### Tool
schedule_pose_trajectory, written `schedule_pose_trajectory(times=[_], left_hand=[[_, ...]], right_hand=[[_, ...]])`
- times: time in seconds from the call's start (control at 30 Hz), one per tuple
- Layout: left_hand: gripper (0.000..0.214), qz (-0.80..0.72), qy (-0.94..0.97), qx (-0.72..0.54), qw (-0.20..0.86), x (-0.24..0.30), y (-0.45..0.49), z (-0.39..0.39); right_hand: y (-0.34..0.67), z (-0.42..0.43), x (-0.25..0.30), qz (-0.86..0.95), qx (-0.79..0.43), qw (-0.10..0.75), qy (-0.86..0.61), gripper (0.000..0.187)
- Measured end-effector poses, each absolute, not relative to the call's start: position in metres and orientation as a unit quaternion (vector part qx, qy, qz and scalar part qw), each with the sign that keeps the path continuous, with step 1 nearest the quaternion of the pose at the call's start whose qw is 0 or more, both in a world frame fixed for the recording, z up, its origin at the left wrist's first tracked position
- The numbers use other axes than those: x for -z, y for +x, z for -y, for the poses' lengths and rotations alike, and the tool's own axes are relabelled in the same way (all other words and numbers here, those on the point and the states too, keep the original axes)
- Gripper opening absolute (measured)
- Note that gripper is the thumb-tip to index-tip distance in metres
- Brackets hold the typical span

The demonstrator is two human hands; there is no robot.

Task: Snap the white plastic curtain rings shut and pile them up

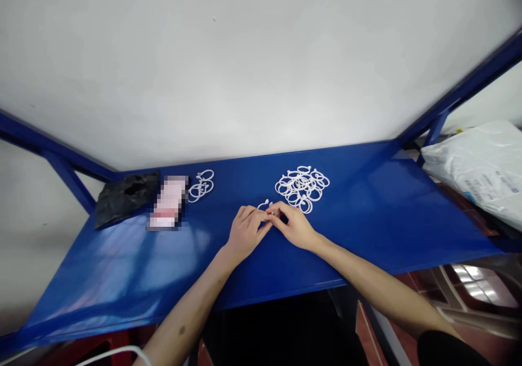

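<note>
Near the middle of the blue table [359, 230], a thin white ring [263, 204] with a small knob shows between my hands, mostly covered by my fingers. My left hand [248, 230] is closed in a pinch on it from the left. From the right, my right hand [294, 225] pinches the same ring, thumb and fingertips meeting those of the left. Just beyond my right hand lies a loose pile of similar white rings [302, 184]. Farther left, several more white rings [202, 185] form a smaller group.
A phone [168, 202], its screen blurred out, lies left of the small group. Beside it is a crumpled black plastic bag [126, 197]. A white plastic package [481, 165] sits off the table's right end. Blue frame bars rise at both sides, and a pale wall stands behind.
</note>
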State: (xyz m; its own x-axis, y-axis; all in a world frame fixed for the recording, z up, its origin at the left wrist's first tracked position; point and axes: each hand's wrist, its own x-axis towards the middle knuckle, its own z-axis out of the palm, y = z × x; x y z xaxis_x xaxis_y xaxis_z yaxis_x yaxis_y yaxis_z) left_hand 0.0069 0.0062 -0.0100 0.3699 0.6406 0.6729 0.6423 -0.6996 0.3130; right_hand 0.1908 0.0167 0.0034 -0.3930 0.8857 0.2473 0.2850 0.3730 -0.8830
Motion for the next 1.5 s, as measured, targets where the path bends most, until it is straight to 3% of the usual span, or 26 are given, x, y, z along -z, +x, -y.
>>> schedule_pose_trajectory(times=[0.23,0.47,0.8,1.13,1.3,1.5], left_hand=[[0.030,0.515,-0.762,0.390,-0.035,0.005,0.003,-0.008],[0.019,0.475,-0.786,0.363,-0.158,0.004,-0.005,-0.013],[0.014,0.482,-0.775,0.344,-0.221,0.005,-0.004,-0.010],[0.024,0.436,-0.823,0.329,-0.157,0.010,-0.004,-0.004],[0.018,0.431,-0.838,0.312,-0.121,0.005,-0.008,-0.011],[0.027,0.611,-0.720,0.324,0.048,-0.002,-0.048,-0.031]], right_hand=[[0.203,-0.024,0.002,0.788,-0.294,0.374,-0.391,0.011],[0.203,-0.024,0.003,0.810,-0.267,0.363,-0.376,0.015],[0.207,-0.024,0.005,0.817,-0.245,0.388,-0.349,0.016],[0.205,-0.013,0.004,0.853,-0.204,0.364,-0.313,0.022],[0.200,-0.017,0.003,0.842,-0.187,0.375,-0.339,0.018],[0.226,-0.039,-0.010,0.779,-0.111,0.429,-0.444,0.018]])
